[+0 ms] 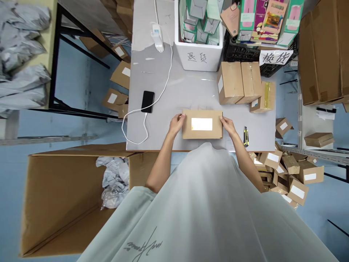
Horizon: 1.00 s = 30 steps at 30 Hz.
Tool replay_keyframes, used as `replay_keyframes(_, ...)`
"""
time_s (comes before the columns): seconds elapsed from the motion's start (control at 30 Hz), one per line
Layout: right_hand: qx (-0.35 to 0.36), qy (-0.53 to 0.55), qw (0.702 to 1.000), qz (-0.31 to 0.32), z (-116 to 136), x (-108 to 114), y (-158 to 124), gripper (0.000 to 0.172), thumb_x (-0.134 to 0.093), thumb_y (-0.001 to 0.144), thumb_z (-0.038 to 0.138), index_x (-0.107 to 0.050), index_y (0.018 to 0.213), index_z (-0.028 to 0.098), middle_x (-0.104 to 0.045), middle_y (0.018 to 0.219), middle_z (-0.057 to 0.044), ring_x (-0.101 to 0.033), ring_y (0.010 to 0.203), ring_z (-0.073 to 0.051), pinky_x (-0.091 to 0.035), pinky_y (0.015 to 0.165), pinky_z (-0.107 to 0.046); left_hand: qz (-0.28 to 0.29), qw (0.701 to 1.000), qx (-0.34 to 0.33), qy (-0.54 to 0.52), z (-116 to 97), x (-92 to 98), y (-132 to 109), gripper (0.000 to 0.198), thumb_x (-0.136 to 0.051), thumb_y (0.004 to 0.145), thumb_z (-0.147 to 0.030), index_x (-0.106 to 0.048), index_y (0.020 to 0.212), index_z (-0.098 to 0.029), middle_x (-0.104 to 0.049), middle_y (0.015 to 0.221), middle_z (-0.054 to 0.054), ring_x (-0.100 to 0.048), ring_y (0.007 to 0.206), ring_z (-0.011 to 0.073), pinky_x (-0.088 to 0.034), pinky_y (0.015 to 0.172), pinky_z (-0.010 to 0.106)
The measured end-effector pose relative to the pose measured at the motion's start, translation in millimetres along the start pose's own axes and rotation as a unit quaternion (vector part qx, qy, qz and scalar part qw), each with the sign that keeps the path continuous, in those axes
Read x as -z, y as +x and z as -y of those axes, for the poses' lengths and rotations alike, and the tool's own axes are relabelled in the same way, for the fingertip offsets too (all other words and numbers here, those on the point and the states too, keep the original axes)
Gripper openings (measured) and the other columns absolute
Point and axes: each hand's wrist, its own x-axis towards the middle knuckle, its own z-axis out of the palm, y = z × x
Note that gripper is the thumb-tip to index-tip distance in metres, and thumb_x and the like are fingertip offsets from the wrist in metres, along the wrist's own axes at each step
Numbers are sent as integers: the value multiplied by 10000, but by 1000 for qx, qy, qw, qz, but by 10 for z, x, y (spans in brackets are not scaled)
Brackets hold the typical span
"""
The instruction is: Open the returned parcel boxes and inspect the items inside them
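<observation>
A flat cardboard box (202, 134) with a white label on top is in front of me at the table's near edge. My left hand (176, 124) grips its left end, the thumb on the upper corner. At the opposite end, my right hand (228, 125) holds the right side between thumb and fingers; the fingertips are partly hidden. A black-and-yellow utility knife (246, 137) lies to the right of my right hand. Left of my left hand, a black phone (147, 101) rests on the table with a white cable beside it.
A white bin (200, 60) of green-and-white boxes and a black crate (241, 51) stand at the back. Closed cartons (231, 83) sit at the right. A power strip (157, 37) lies at the back left. Below are a large open carton (65, 203) and piled boxes (297, 189).
</observation>
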Motion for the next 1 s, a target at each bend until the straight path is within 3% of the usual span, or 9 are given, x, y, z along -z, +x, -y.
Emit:
replay_keyframes(0.1,36,15,999,-13,201,36,-203,752,-715,893,909,-877,1042,189,-883,1206,-90,-778,1242,-344,-627,1133,-460,-34,999,-18,5,-184,22,-169,598,-609,1053,-723,-799,1245,-188,-817,1294,171,-743,1246,345,-552,1171,501)
replay_keyframes(0.2,51,29,998,-33,276,124,-452,710,-680,966,870,-906,1121,215,-841,1415,-95,-727,1425,-351,-579,1245,-503,-43,997,-55,-28,-219,57,-387,537,-655,1040,-675,-800,1229,-194,-798,1329,163,-747,1241,325,-574,1156,473)
replay_keyframes(0.33,51,11,997,-61,126,198,-680,713,-763,917,844,-903,1251,230,-764,1573,-127,-651,1557,-369,-539,1306,-542,-19,997,-36,-72,-52,20,-607,439,-769,923,-491,-753,1265,-215,-787,1351,135,-769,1195,288,-625,1110,460)
replay_keyframes(0.53,-32,-29,999,-22,-255,270,-789,753,-831,796,838,-878,1202,205,-832,1436,-168,-769,1376,-407,-562,1277,-601,24,997,27,-72,301,-164,-757,459,-814,804,-384,-699,1225,-242,-751,1290,111,-769,1121,272,-680,1003,466)
replay_keyframes(0.63,-54,-17,998,-6,-337,335,-746,785,-873,759,803,-845,1265,204,-834,1423,-174,-785,1333,-392,-580,1256,-586,12,997,20,-70,362,-231,-763,568,-783,820,-366,-688,1367,-248,-727,1383,138,-752,1209,284,-671,1046,477)
replay_keyframes(0.77,-57,-9,998,-33,-308,382,-520,1055,-965,621,787,-755,1452,172,-716,1600,-237,-746,1376,-411,-592,1235,-593,25,997,6,-73,263,-239,-650,741,-736,822,-294,-641,1553,-218,-675,1596,194,-700,1417,320,-614,1186,509)
replay_keyframes(0.83,-45,-2,998,-46,-233,363,-358,1142,-966,624,805,-704,1529,159,-643,1679,-258,-706,1440,-422,-577,1253,-590,37,997,-7,-74,157,-223,-540,760,-729,829,-279,-645,1580,-202,-634,1675,201,-679,1469,331,-588,1230,517)
replay_keyframes(1.0,12,5,1000,-14,113,225,-78,916,-870,773,852,-772,1380,173,-782,1496,-196,-701,1444,-381,-555,1286,-533,61,996,-28,-62,-150,-203,-276,710,-763,866,-298,-687,1564,-193,-733,1566,174,-726,1402,337,-579,1243,529)
